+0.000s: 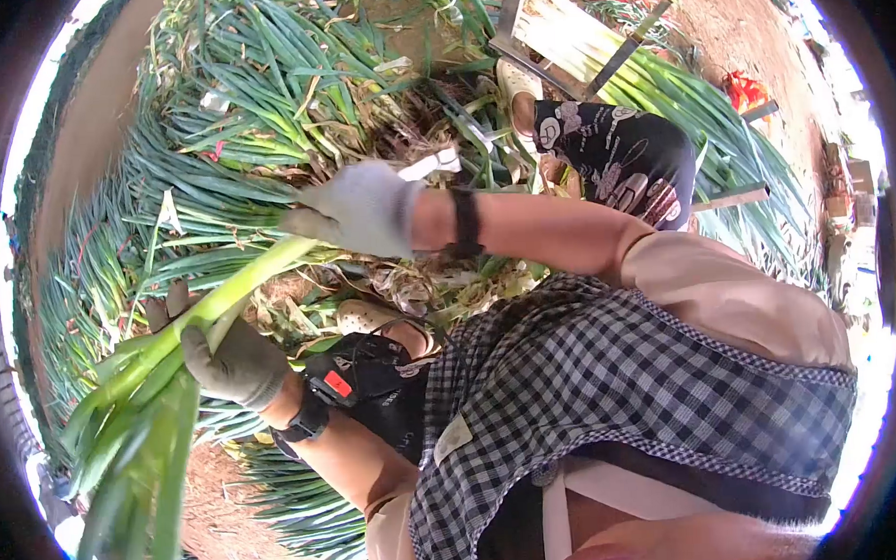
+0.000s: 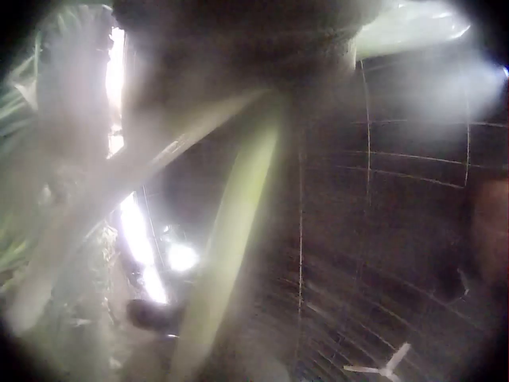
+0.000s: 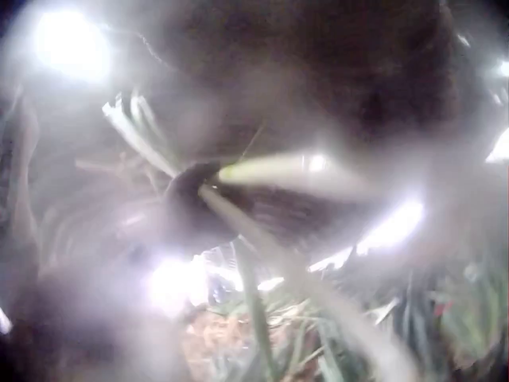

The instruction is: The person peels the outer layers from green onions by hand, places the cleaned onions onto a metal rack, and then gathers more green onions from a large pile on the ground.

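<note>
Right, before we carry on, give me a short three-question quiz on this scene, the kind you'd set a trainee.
1. Which is nearer the leafy end of the held stalk?
a) the right hand
b) the left hand

2. True or false: the held stalk lies on the ground, out of both hands.

3. Fill in: the cloth of the person's apron has a ____ pattern in dark and light.

Key: 1 b; 2 false; 3 checked.
</note>
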The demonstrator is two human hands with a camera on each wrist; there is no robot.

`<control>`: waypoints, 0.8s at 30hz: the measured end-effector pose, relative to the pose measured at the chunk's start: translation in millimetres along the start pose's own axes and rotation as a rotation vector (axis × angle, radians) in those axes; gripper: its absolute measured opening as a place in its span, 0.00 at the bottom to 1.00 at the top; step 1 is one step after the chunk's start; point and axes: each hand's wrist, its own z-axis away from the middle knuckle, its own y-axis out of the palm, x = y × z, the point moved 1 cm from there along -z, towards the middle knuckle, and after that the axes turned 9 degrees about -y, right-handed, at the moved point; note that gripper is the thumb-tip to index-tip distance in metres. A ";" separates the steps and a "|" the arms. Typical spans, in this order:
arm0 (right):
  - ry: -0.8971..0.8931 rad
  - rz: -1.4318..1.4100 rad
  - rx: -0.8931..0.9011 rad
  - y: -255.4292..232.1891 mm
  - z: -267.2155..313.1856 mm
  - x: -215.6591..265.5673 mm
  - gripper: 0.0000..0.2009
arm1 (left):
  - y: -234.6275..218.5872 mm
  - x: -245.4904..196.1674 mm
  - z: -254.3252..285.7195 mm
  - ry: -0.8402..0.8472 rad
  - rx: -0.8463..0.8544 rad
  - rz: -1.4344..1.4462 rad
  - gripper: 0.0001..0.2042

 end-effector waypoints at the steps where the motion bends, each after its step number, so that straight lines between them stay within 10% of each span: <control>1: 0.037 0.004 -0.022 2.9 -1.5 1.3 0.16 | 9.5 0.2 3.0 0.054 0.004 -0.036 0.25; 6: -0.108 0.141 -0.224 9.9 0.3 -1.9 0.19 | -14.4 24.2 1.1 -0.006 0.066 -0.235 0.19; 9: 0.283 -0.101 -0.084 15.4 -14.6 -16.4 0.22 | -11.1 31.9 6.4 -0.173 -0.024 -0.250 0.15; 13: 0.355 -0.186 0.065 21.8 -38.0 -48.7 0.24 | -2.4 23.7 9.0 -0.126 0.120 -0.246 0.18; 16: 0.508 -0.774 0.092 5.0 -20.6 -37.9 0.26 | 4.5 14.2 12.6 -0.081 0.034 -0.291 0.21; 19: -0.073 -0.656 -0.109 5.9 -6.5 -31.7 0.18 | 0.4 14.2 11.7 -0.035 0.032 -0.352 0.21; 24: -0.127 -0.206 -0.117 -0.1 9.3 -3.6 0.14 | 5.1 18.2 16.1 0.013 0.073 -0.466 0.22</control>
